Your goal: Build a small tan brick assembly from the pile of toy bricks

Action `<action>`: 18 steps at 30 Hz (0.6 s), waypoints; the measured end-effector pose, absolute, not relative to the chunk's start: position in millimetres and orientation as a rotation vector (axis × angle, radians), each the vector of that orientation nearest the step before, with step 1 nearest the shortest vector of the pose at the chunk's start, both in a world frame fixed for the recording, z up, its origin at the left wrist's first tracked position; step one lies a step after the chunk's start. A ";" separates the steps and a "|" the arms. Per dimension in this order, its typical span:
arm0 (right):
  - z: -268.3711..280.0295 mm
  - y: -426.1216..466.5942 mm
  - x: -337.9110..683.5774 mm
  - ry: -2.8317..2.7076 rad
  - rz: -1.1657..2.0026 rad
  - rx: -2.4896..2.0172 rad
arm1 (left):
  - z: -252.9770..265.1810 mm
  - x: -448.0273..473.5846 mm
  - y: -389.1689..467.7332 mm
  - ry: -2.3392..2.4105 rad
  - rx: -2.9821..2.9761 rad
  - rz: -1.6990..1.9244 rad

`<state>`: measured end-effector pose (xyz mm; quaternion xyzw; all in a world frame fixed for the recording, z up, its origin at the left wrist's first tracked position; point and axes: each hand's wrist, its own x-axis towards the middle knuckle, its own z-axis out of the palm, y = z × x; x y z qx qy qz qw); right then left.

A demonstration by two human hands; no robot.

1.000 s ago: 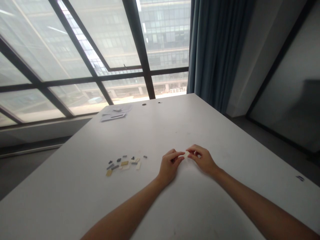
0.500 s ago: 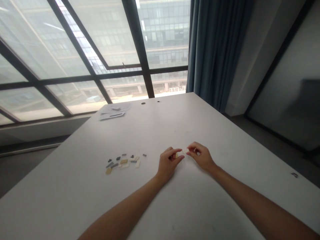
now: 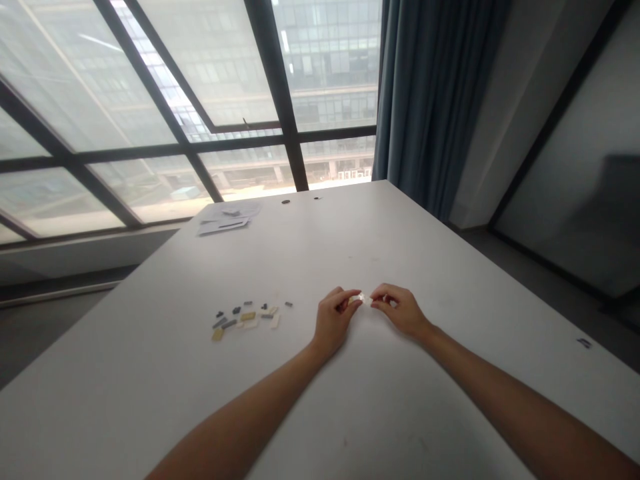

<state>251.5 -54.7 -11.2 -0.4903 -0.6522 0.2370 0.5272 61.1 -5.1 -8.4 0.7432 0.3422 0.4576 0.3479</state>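
Note:
Between my two hands, just above the white table (image 3: 300,393), is a small white and cream building-brick piece (image 3: 365,299). My left hand (image 3: 336,319) pinches its left end between thumb and fingers. The fingertips of my right hand (image 3: 400,309) are closed on its right end. Much of the piece is hidden by the fingers, so I cannot tell whether it is one brick or several joined. Left of my hands lies a loose group of bricks, among them a tan brick (image 3: 248,316), a dark grey brick (image 3: 229,324) and a white flat brick (image 3: 275,322).
Papers (image 3: 225,223) lie at the table's far left corner. A black round disc (image 3: 285,201) is near the far edge, and a small dark item (image 3: 584,343) lies at the right edge. Windows and a blue curtain (image 3: 420,120) stand behind the table.
My hands have drawn slightly closer together, and the held piece has turned a little between the fingers. The whole view has shifted slightly; the loose bricks lie as before.

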 end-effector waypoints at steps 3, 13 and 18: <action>-12.1 -55.1 251.1 -1.564 0.554 -1.177 | -7.9 61.2 -5.5 0.874 1.930 1.188; -11.4 -56.0 250.5 -1.668 0.610 -1.070 | -9.3 59.3 -4.1 0.871 1.876 1.185; -6.5 -58.5 249.0 -1.718 0.627 -1.047 | -10.1 58.9 -2.8 0.885 1.845 1.188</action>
